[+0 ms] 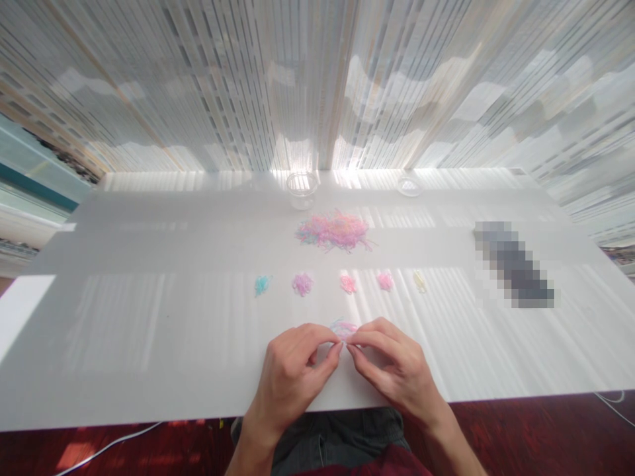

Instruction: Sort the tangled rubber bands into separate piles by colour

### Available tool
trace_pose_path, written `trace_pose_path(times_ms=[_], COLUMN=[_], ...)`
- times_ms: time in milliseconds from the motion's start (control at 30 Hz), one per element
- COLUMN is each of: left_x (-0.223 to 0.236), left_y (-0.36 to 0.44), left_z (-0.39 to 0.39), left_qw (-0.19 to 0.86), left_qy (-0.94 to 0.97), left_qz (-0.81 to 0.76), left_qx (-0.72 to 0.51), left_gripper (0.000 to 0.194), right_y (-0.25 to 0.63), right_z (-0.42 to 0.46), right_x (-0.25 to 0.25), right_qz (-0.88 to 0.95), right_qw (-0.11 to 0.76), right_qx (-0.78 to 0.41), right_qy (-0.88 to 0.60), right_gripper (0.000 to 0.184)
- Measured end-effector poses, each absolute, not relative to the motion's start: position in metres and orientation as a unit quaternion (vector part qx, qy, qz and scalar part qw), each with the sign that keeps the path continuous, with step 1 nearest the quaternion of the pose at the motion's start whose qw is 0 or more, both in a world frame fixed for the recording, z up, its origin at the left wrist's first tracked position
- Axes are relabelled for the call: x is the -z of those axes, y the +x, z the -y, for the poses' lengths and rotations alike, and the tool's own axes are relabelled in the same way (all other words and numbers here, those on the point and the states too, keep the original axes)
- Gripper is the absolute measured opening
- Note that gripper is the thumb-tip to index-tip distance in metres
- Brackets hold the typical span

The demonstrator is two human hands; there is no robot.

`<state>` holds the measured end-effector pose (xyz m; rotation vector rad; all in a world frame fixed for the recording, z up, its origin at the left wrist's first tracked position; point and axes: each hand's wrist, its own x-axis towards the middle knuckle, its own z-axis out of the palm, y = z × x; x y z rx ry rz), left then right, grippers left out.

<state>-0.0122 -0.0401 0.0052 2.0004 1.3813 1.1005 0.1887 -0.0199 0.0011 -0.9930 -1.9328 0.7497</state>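
Note:
My left hand [302, 360] and my right hand [397, 363] meet near the table's front edge, thumbs and forefingers pinched together. The fingertips almost touch, and whatever lies between them is too small to make out. Just beyond the fingertips sits a small loose bunch of mixed pastel strands [342, 326], which look like thin rubber bands. Farther out, several small heaps form a row: a turquoise heap [262, 284], a purple heap [302, 284], a coral-pink heap [348, 284], a pink heap [385, 281] and a pale yellow heap [420, 281]. Behind them lies a big mixed pile [335, 231].
A clear round tub [301, 192] stands at the back of the white table [149, 251], with a clear lid [409, 188] to its right. A dark, pixelated object [516, 264] lies on the right. Striped curtains [317, 86] hang along the far edge.

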Motion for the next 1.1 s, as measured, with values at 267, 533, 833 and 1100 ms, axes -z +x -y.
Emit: trace_pose_path(times_ms=[267, 533, 833, 1100], left_x=[-0.0059, -0.0048, -0.0043, -0.0097], left_y=[-0.0115, -0.0118, -0.0137, -0.0166], left_z=[0.0401, 0.0395, 0.0394, 0.0449], left_qw=[0.232, 0.235, 0.217, 0.179], left_qy=[0.726, 0.726, 0.732, 0.725], left_qz=[-0.509, -0.510, -0.503, -0.517], left_qx=[-0.399, -0.397, -0.406, -0.419], left_gripper=[0.006, 0.006, 0.008, 0.009], right_y=[0.1886, 0.1871, 0.1854, 0.1880], right_z=[0.0195, 0.0198, 0.0182, 0.0180], right_x=[-0.0016, -0.0027, -0.0080, -0.0083], right_qz=[0.772, 0.756, 0.749, 0.755], right_qw=[0.409, 0.417, 0.425, 0.427], right_qx=[-0.297, -0.288, -0.276, -0.278], right_qy=[-0.386, -0.415, -0.426, -0.413], right_gripper=[0.018, 0.013, 0.012, 0.017])
